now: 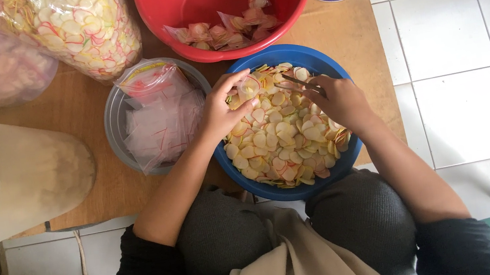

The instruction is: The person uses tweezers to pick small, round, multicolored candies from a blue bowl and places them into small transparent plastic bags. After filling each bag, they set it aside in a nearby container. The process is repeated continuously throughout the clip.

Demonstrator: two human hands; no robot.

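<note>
Beside hands, red basin (166,15) (bagged crackers (224,30))

Glossy plastic blue basin (349,161); matt wooden board (357,34).

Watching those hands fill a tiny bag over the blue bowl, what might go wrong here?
1. The small clear bag in the left hand looks narrow, so chips pushed in by the right hand may miss and drop.
2. The blue bowl overhangs the wooden board toward the knees; a nudge might tip it.
3. The thin chips could crack if pressed.
</note>
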